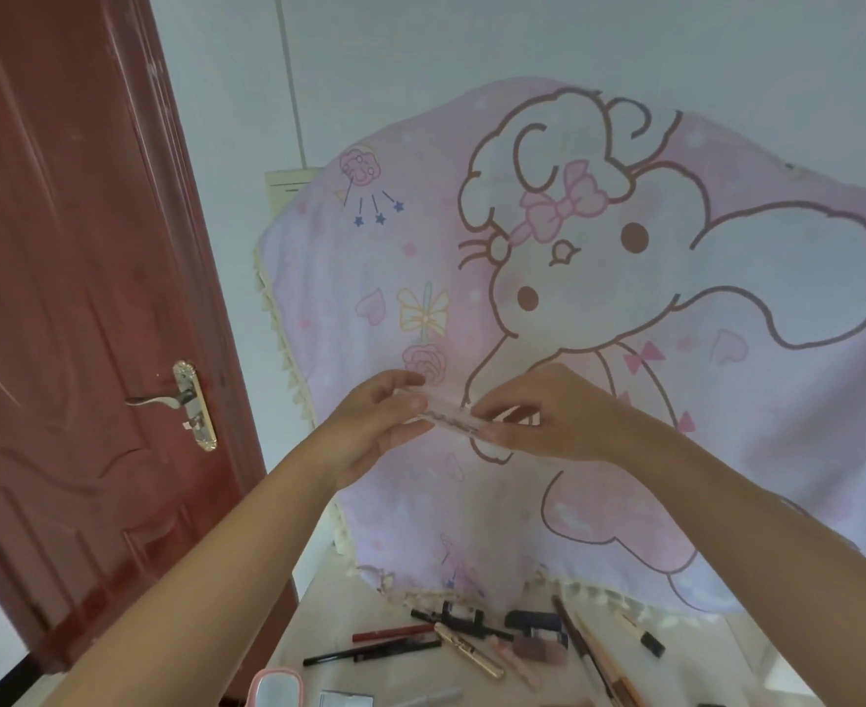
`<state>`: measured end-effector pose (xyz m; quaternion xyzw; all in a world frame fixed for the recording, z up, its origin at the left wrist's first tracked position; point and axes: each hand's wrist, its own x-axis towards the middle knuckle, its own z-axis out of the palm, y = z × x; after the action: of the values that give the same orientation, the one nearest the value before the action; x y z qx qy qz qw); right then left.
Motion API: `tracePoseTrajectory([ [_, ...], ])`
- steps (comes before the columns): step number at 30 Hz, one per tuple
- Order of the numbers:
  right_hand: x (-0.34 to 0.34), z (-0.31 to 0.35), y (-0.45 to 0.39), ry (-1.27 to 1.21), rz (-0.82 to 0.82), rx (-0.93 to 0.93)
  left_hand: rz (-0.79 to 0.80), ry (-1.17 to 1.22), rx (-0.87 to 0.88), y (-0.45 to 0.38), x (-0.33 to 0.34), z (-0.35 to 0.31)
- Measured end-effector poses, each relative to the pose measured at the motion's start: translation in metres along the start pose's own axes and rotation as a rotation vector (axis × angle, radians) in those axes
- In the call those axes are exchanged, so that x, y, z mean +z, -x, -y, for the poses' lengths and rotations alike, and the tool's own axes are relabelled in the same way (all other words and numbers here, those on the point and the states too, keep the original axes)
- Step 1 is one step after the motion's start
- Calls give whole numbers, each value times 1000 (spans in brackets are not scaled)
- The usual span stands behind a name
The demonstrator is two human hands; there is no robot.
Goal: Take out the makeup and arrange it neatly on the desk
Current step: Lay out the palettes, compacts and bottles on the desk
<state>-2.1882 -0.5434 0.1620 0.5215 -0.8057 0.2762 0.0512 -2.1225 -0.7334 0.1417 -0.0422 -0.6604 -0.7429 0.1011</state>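
Note:
A slim clear makeup tube (452, 421) is held up in the air between both hands, in front of the pink cartoon cloth. My left hand (370, 428) pinches its left end and my right hand (548, 415) pinches its right end. Below, on the pale desk (319, 614), lies a loose cluster of makeup: a red pencil (392, 632), a black pencil (370, 652), a gold tube (469, 649), a dark compact (535, 622) and several long pencils (591, 650). A pink-rimmed mirror (278, 688) sits at the bottom edge.
A pink cloth with a cartoon elephant (574, 298) drapes over something behind the desk. A dark red door (63, 298) with a metal handle (165, 399) stands at the left. A small black-capped item (645, 637) lies on the right of the desk.

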Motion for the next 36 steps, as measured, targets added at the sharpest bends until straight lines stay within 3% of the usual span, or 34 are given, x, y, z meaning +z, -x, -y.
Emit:
tracePoseTrajectory([
  [3,8,-3,3,-105,-14,45,-9,-35,86,3,-1,-2],
  [8,15,-12,8,-154,279,183,156,-189,157,11,-3,-4],
  [26,38,-13,22,-173,299,215,121,-255,144,23,0,23],
  [33,39,-24,25,-426,452,259,168,-173,44,35,-8,40],
  [36,49,-46,33,-666,453,437,113,6,-88,44,-18,68],
])
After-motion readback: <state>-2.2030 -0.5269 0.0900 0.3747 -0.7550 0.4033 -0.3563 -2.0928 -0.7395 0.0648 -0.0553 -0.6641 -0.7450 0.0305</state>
